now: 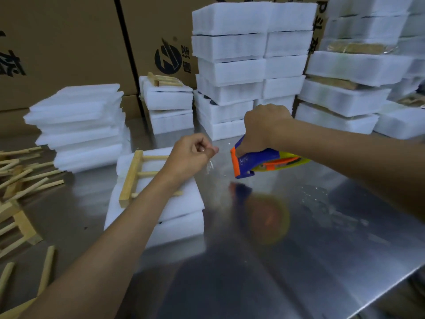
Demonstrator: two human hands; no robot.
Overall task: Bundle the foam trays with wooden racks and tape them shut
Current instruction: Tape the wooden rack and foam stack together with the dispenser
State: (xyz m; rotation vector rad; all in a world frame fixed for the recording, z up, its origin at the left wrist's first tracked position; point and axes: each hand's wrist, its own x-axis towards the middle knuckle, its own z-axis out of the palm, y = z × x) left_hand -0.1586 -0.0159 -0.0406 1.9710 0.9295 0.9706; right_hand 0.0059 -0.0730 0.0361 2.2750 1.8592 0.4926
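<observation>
Both forearms reach out over the shiny metal worktop (264, 272). The left hand (192, 155) has its fingers curled in, thumb and forefinger pinched on the end of a clear tape strip (210, 165) that hangs crumpled just below the fingertips; its wrist hovers above a wooden rack (132, 178) lying on a two-high stack of foam trays (179, 217) near the worktop's middle. The right hand (262, 127), knuckles up and wrist bent down, grips the handle of a blue, orange and yellow tape dispenser (257, 163) held clear of the worktop, its blurred reflection showing beneath. The two hands are near each other but apart. Loose wooden sticks (25, 176) lie at the left edge. Farther back stand foam sheets (78, 125), tall piles of bundled foam trays (248, 65) and cardboard boxes (69, 42).
</observation>
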